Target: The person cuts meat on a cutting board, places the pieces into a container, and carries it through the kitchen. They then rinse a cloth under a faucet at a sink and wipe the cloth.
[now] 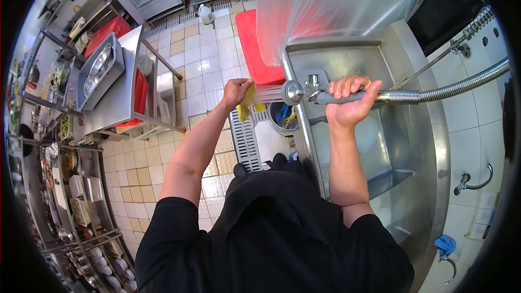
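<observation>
My right hand point(350, 107) is wrapped round the grey handle of a spray nozzle point(293, 93), above the near edge of a steel sink point(399, 49). A ribbed metal hose point(458, 83) runs from the handle to the right. Water leaves the nozzle head toward the left. In that stream hangs a yellow cloth point(247, 107), pinched at its top by my left hand point(236, 93). The cloth is over the floor beside the sink, above a slotted drain grate point(246, 146). Some of it is hidden by the spray and my fingers.
A bucket point(279, 123) with blue items stands against the sink. Behind are a red block-like surface point(248, 43) and clear plastic sheeting point(331, 8). Leftward, a steel table point(124, 78) holds a grey tub point(97, 95). A white bottle point(205, 15) stands on the tiled floor.
</observation>
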